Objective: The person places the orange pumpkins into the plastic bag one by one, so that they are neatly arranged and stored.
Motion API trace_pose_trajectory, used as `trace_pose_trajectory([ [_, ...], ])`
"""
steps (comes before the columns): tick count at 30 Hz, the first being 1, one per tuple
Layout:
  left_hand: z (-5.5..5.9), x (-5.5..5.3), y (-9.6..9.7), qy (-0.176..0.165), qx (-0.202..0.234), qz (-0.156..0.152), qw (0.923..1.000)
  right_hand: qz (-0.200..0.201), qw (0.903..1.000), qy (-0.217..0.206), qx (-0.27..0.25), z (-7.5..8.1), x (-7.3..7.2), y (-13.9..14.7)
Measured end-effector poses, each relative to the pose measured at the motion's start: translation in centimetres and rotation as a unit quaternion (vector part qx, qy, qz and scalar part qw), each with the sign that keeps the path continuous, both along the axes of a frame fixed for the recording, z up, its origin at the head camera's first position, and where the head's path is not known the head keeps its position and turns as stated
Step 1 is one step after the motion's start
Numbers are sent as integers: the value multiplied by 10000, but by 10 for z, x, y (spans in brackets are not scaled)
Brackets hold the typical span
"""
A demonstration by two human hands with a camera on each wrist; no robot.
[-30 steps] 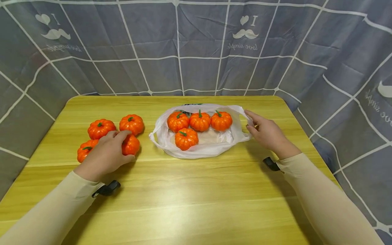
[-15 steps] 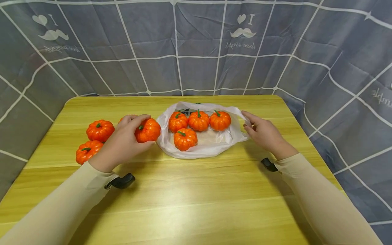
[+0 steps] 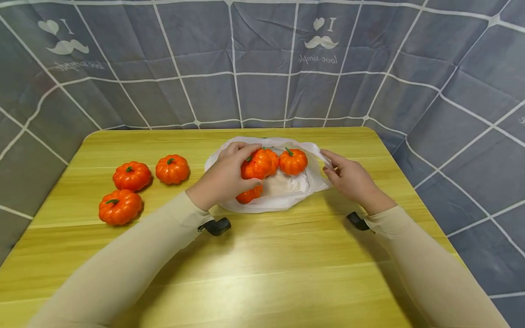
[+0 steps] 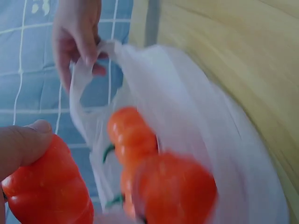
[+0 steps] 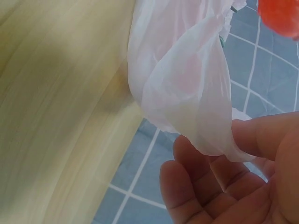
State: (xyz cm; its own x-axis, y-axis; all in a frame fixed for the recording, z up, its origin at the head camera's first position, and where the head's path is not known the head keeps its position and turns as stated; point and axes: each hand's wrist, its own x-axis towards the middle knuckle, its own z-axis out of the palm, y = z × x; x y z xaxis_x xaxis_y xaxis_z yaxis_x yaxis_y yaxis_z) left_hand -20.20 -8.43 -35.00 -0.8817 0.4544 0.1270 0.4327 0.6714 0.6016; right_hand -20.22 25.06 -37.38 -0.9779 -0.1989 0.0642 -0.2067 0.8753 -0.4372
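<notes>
My left hand point(image 3: 227, 175) grips a small orange pumpkin point(image 3: 255, 166) by its side, above the open mouth of a white plastic bag point(image 3: 283, 206). In the left wrist view, the thumb presses on that held pumpkin point(image 4: 49, 186). Inside the bag sit other pumpkins, one point(image 3: 293, 161) at the right; the left hand and its pumpkin partly hide the rest. At the bag's right end my right hand point(image 3: 354, 182) pinches the handle. The right wrist view has the thin plastic point(image 5: 196, 107) between thumb and fingers.
Three more pumpkins lie on the wooden table point(image 3: 287, 264) at the left: one at the front point(image 3: 120, 207), one behind it point(image 3: 131, 176) and one nearer the bag point(image 3: 172, 169). A grey checked curtain point(image 3: 262, 64) surrounds the back and sides.
My left hand has picked up a pumpkin from the group at the left and carried it right, over the bag. The right hand keeps its hold on the bag handle.
</notes>
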Motion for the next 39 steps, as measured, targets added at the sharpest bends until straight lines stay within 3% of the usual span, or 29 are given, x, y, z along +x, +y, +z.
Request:
trace_pose_trajectory([
  [7, -3, 1, 39, 288, -74, -451, 9985, -8, 10000, -36, 25, 0, 0, 0],
  [12, -6, -2, 52, 345, -215, -458, 9981, -3, 10000, 35, 15, 1, 0, -1],
  [17, -18, -12, 54, 155, -434, -313, 9984, -14, 10000, 90, 13, 2, 1, -2],
  [22, -32, -20, 54, 251, -721, -320, 9966, -8, 9999, 137, 13, 4, 2, -3],
  [26, -40, -20, 54, 304, -961, -323, 9944, -11, 9999, 163, -1, 6, 3, -3],
  [33, -51, -19, 52, 488, -1590, -621, 9841, -38, 9998, 173, 1, 4, 3, -3],
  [39, -55, -19, 48, 556, -1735, -600, 9814, -72, 10000, 39, -51, 3, 3, -2],
])
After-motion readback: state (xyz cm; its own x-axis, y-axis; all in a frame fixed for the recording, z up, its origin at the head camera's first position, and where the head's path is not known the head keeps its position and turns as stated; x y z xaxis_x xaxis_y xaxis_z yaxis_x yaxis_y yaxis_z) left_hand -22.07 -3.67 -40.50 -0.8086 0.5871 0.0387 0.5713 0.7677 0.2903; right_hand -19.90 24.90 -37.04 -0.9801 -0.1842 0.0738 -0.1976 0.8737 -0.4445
